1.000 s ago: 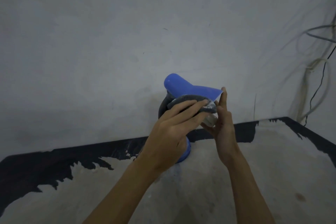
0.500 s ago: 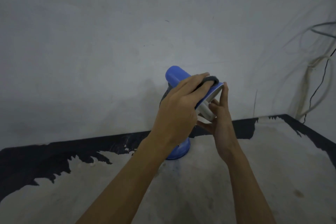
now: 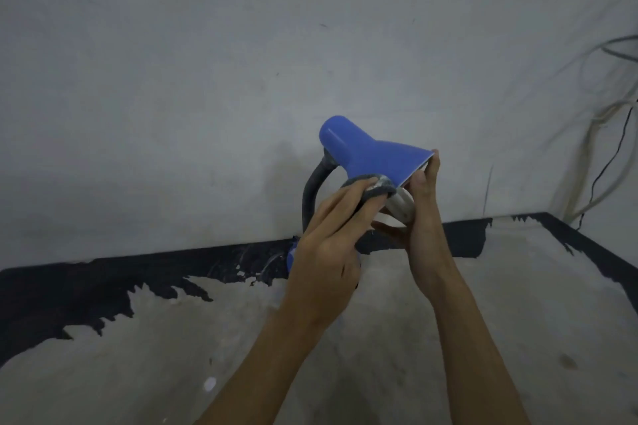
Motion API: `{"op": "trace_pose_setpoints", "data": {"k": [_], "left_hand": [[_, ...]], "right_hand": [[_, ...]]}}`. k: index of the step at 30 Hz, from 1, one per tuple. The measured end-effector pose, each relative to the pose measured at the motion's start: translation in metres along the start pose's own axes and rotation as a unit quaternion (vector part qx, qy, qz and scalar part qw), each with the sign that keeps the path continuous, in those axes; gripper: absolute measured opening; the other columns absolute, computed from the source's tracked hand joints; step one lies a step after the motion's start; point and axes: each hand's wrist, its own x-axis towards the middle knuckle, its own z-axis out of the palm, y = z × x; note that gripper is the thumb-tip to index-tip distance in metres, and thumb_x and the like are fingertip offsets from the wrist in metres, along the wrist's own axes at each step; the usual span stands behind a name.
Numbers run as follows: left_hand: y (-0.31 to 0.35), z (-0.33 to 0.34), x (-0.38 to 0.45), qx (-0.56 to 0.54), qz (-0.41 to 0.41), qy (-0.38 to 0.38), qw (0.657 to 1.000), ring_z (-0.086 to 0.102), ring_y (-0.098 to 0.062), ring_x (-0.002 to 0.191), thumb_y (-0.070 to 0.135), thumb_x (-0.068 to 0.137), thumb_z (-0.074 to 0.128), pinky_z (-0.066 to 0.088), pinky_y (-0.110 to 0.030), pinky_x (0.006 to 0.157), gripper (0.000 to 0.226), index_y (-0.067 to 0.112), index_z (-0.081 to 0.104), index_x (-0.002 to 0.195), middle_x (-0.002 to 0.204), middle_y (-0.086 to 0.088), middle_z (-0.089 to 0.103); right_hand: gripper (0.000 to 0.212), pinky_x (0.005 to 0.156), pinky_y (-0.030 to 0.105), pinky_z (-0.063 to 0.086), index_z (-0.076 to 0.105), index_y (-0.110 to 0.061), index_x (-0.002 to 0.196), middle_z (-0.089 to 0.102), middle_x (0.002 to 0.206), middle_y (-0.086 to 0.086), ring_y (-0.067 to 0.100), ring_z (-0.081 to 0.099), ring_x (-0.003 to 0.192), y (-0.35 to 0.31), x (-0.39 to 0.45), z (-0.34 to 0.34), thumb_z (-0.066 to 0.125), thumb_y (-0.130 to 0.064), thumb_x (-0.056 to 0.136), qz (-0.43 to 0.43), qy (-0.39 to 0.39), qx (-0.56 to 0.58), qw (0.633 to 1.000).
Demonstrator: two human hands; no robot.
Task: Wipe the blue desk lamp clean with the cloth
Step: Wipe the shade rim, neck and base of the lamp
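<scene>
The blue desk lamp [image 3: 366, 152] stands by the wall, its shade pointing right on a dark bent neck [image 3: 312, 188]. Only a sliver of its blue base [image 3: 291, 259] shows behind my left hand. My left hand [image 3: 331, 238] presses a dark grey cloth [image 3: 371, 186] against the lower side of the shade. My right hand [image 3: 423, 203] grips the shade's open rim, fingers at the edge. A white bulb [image 3: 400, 205] shows between the two hands.
The lamp stands on a worn grey tabletop [image 3: 345, 355] with flaking black paint along its back and right edges. A plain grey wall [image 3: 207, 79] rises right behind it. Several cables [image 3: 614, 148] hang down the wall at the far right.
My left hand slid with the cloth from the top of the shade down to its lower side. The right hand kept its hold on the rim.
</scene>
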Motion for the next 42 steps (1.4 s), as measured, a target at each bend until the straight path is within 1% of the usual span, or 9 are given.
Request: {"op": "trace_pose_setpoints", "data": {"k": [5, 14, 24, 28, 32, 34, 36, 39, 42], "left_hand": [[-0.003, 0.002, -0.015, -0.018, -0.038, 0.003, 0.999, 0.048, -0.031, 0.139, -0.020, 0.087, 0.064, 0.043, -0.046, 0.113, 0.057, -0.006, 0.046, 0.139, 0.143, -0.020, 0.054], [-0.002, 0.012, -0.041, -0.039, -0.105, -0.002, 0.994, 0.042, -0.027, 0.142, -0.003, 0.097, 0.048, 0.034, -0.038, 0.118, 0.046, -0.007, 0.042, 0.142, 0.151, -0.014, 0.041], [-0.006, 0.011, -0.042, -0.079, -0.160, 0.012, 0.984, 0.049, -0.026, 0.136, -0.009, 0.093, 0.057, 0.040, -0.034, 0.114, 0.044, -0.012, 0.051, 0.136, 0.145, -0.019, 0.050], [0.002, 0.002, -0.028, -0.090, -0.160, 0.032, 0.983, 0.047, -0.021, 0.137, 0.001, 0.096, 0.045, 0.038, -0.031, 0.115, 0.043, -0.010, 0.049, 0.137, 0.145, -0.011, 0.049], [-0.001, -0.001, -0.020, -0.070, -0.146, 0.049, 0.986, 0.057, -0.012, 0.124, -0.016, 0.092, 0.056, 0.037, -0.015, 0.111, 0.043, -0.012, 0.052, 0.134, 0.140, -0.015, 0.052], [-0.002, -0.001, -0.014, -0.057, -0.137, 0.043, 0.988, 0.051, -0.005, 0.132, -0.021, 0.087, 0.059, 0.039, -0.020, 0.113, 0.051, -0.009, 0.050, 0.136, 0.141, -0.016, 0.053], [0.000, -0.001, -0.003, -0.033, -0.119, 0.031, 0.992, 0.048, -0.019, 0.138, -0.020, 0.087, 0.059, 0.040, -0.033, 0.115, 0.056, -0.005, 0.045, 0.139, 0.143, -0.013, 0.052], [0.001, -0.003, 0.020, 0.036, -0.079, 0.003, 0.996, 0.053, -0.035, 0.131, -0.011, 0.089, 0.055, 0.041, -0.039, 0.113, 0.048, -0.005, 0.052, 0.137, 0.141, -0.018, 0.057], [0.002, -0.008, 0.047, 0.080, -0.050, -0.030, 0.995, 0.058, -0.037, 0.121, -0.001, 0.091, 0.046, 0.049, -0.042, 0.105, 0.044, -0.006, 0.057, 0.134, 0.138, -0.018, 0.060]], "right_hand": [[0.082, 0.094, 0.053, 0.057, 0.014, -0.047, 0.155, 0.048, 0.152, -0.001, 0.023, 0.058, 0.129, -0.001, 0.002, 0.003, 0.037, -0.079, 0.084, -0.008, 0.013, -0.001, 1.000], [0.111, 0.098, 0.051, 0.055, 0.021, -0.044, 0.156, 0.050, 0.150, -0.002, 0.022, 0.059, 0.128, -0.005, 0.004, 0.007, 0.037, -0.100, 0.061, 0.004, 0.031, -0.021, 0.999], [0.120, 0.097, 0.050, 0.056, 0.018, -0.046, 0.156, 0.049, 0.151, -0.002, 0.021, 0.060, 0.126, -0.009, 0.004, 0.014, 0.039, -0.104, 0.053, 0.018, 0.038, -0.032, 0.999], [0.090, 0.093, 0.053, 0.058, 0.012, -0.052, 0.154, 0.049, 0.150, 0.001, 0.027, 0.060, 0.125, -0.010, 0.002, 0.017, 0.042, -0.083, 0.075, -0.010, 0.035, -0.027, 0.999], [0.085, 0.085, 0.044, 0.061, 0.017, -0.053, 0.149, 0.055, 0.141, -0.001, 0.023, 0.064, 0.118, -0.012, 0.001, 0.017, 0.047, -0.076, 0.073, -0.022, 0.036, -0.020, 0.999], [0.091, 0.087, 0.043, 0.060, 0.013, -0.055, 0.150, 0.055, 0.141, 0.000, 0.023, 0.066, 0.116, -0.013, 0.000, 0.017, 0.050, -0.078, 0.070, -0.012, 0.038, -0.019, 0.999], [0.089, 0.090, 0.046, 0.060, 0.014, -0.055, 0.149, 0.056, 0.140, 0.002, 0.024, 0.067, 0.115, -0.013, -0.002, 0.016, 0.052, -0.077, 0.071, -0.013, 0.036, -0.018, 0.999], [0.087, 0.093, 0.049, 0.058, 0.017, -0.056, 0.148, 0.056, 0.138, -0.002, 0.021, 0.067, 0.114, -0.013, -0.004, 0.014, 0.053, -0.075, 0.072, -0.017, 0.033, -0.009, 0.999], [0.071, 0.094, 0.051, 0.058, 0.024, -0.066, 0.137, 0.059, 0.133, -0.007, 0.013, 0.070, 0.108, -0.014, -0.004, 0.015, 0.055, -0.073, 0.074, -0.015, 0.034, 0.000, 0.999]]}}
